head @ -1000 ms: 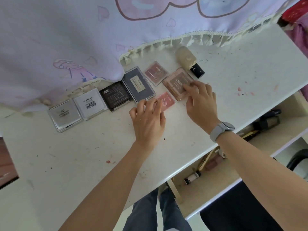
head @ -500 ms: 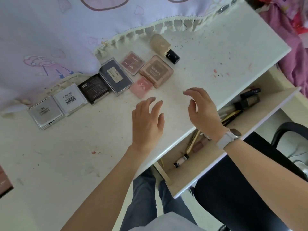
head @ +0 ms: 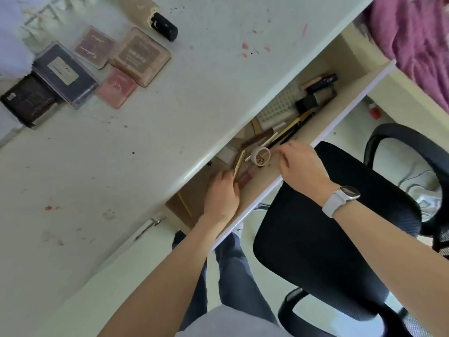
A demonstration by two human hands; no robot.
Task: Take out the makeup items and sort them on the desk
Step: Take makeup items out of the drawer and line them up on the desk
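Observation:
The open drawer under the white desk holds pencils, brushes, a pink tube and a round cream item. My left hand is inside the drawer and pinches a slim gold stick. My right hand is in the drawer too, fingers curled at the near ends of dark pencils; its hold is hidden. On the desk lie a black palette, a navy one, a mauve compact, a tan compact, a pink compact and a foundation bottle.
A black office chair stands right beside the drawer front. A purple cloth lies at the upper right. A fringed pale cloth hangs at the desk's back left. A white perforated piece sits in the drawer.
Both hands left the compacts on the desk, drew back over the edge and dropped into the open drawer. The left hand has taken hold of the gold stick. The view swung right and down.

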